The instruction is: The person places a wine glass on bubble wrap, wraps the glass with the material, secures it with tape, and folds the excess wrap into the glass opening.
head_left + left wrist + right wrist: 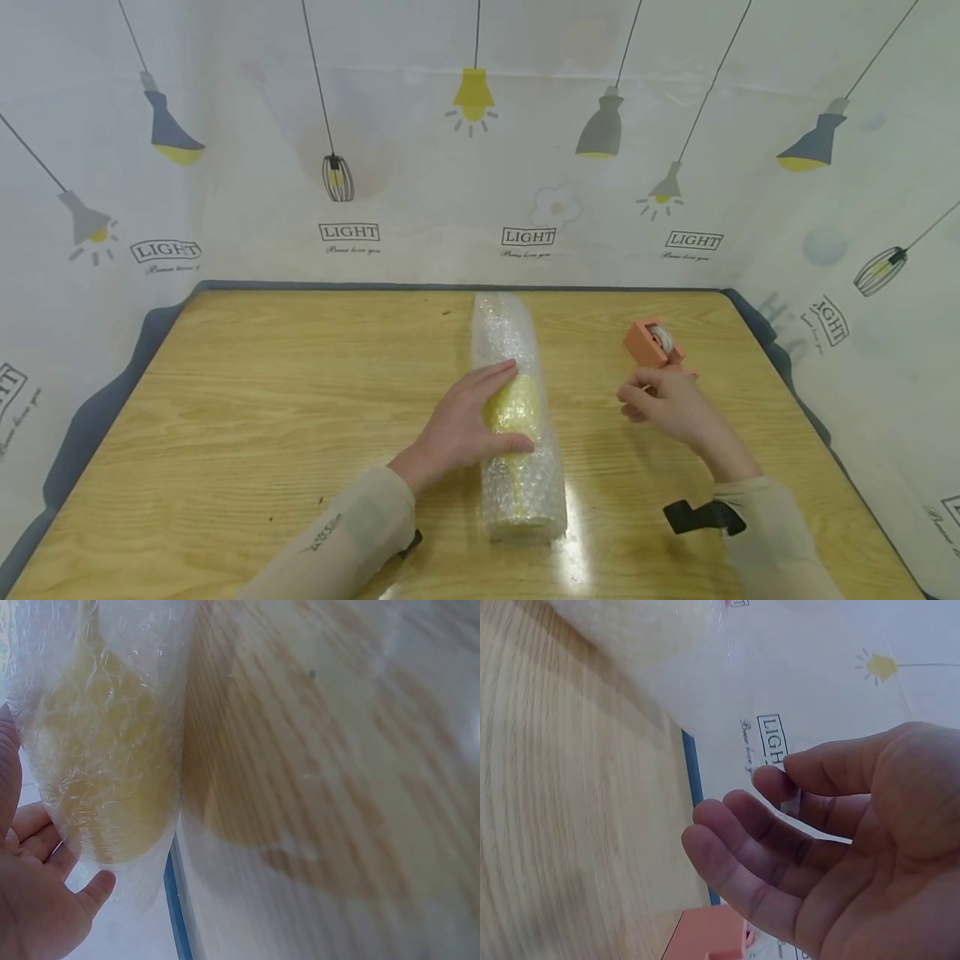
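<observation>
On the wooden table (pixel 300 375), left hand (pixel 461 423) on bubble-wrapped yellow bundle (pixel 521 492)

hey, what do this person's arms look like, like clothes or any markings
The left sleeve and right sleeve are pale beige. Dark lettering, too small to read, marks the left one; a black strap shows near the right one's end. No gloves.

On my remote feed I saw the left hand (pixel 467 417) resting across a bubble-wrapped bundle (pixel 521 492) (yellow inside) on the surface (pixel 262 400); the right hand (pixel 671 406), fingers bent, hovered near an orange tape dispenser (pixel 645 344).
</observation>
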Demonstrator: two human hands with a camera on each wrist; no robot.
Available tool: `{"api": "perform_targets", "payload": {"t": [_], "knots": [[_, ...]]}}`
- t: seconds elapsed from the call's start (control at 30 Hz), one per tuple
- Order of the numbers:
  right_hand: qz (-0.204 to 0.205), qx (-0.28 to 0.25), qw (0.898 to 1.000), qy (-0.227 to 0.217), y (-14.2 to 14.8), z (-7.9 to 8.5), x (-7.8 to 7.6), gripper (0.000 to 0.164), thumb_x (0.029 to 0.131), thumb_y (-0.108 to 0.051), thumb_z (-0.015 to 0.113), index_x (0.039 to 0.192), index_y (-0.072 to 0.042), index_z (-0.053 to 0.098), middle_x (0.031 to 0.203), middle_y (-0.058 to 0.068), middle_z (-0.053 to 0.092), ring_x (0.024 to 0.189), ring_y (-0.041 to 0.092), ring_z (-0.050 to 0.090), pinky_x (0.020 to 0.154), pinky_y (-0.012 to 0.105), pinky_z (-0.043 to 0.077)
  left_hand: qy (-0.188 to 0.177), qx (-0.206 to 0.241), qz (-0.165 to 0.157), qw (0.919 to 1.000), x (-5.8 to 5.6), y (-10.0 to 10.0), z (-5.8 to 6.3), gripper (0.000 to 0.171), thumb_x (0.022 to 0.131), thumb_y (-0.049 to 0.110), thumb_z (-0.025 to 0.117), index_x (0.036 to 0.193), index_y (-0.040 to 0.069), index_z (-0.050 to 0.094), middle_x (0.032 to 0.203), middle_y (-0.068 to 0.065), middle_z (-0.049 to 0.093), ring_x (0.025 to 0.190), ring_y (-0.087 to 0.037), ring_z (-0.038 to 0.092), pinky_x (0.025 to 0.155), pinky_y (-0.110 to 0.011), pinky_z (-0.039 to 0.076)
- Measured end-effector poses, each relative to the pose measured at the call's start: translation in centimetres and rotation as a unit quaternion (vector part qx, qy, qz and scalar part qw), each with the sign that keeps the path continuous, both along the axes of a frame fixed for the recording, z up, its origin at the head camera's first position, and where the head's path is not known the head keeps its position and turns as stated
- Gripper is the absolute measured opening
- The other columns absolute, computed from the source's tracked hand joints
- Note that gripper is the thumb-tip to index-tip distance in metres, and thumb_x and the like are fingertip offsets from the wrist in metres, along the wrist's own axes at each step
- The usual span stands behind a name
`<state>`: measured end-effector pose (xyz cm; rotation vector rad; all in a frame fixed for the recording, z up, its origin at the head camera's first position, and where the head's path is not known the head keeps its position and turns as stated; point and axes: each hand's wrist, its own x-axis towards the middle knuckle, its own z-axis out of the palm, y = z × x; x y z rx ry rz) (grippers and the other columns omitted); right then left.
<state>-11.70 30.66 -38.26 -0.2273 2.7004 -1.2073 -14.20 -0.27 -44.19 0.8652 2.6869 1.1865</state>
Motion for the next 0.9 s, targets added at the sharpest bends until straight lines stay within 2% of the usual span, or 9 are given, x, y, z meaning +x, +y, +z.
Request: {"api": "perform_targets", "payload": {"t": [0.13,0.37,0.6,0.9], "knots": [[0.017,-0.002,1.000,-0.008,-1.0,0.4,-0.3,0.020,0.106,-0.015,0.058,0.102,0.001,0.069,0.092,0.012,0.073,0.088,0.029,0.074,0.078,0.036,0.064,0.000,-0.001,0.001,1.0000,0.0,0.0,0.1,0.105,0.074,0.055,0.089,0.159,0.016,0.041,0.166,0.005,0.036,0.153,-0.022,0.032,0.126,-0.047,0.026],[0.051,-0.001,0.999,-0.009,-2.9,1.3,-0.7,0.018,0.106,-0.015,0.059,0.096,-0.004,0.069,0.085,0.006,0.070,0.082,0.017,0.069,0.074,0.033,0.060,-0.007,0.000,0.003,1.0000,0.1,0.0,0.3,0.106,0.074,0.056,0.089,0.160,0.018,0.040,0.166,0.006,0.035,0.153,-0.022,0.032,0.126,-0.047,0.027],[0.088,-0.016,0.996,-0.019,-4.7,1.8,-1.2,0.017,0.104,-0.011,0.059,0.090,-0.005,0.067,0.080,0.007,0.066,0.079,0.020,0.066,0.074,0.032,0.060,-0.006,-0.001,0.003,1.0000,0.1,0.0,0.3,0.105,0.074,0.055,0.089,0.159,0.018,0.041,0.166,0.007,0.035,0.153,-0.022,0.031,0.126,-0.045,0.027],[0.129,0.019,0.991,0.000,-7.4,1.9,-2.0,0.018,0.102,-0.013,0.060,0.087,-0.008,0.068,0.084,0.005,0.062,0.072,0.015,0.064,0.066,0.031,0.056,-0.004,0.002,0.002,1.0000,-0.1,0.0,0.2,0.105,0.074,0.055,0.089,0.159,0.017,0.041,0.166,0.006,0.036,0.153,-0.022,0.032,0.126,-0.047,0.027]]}}
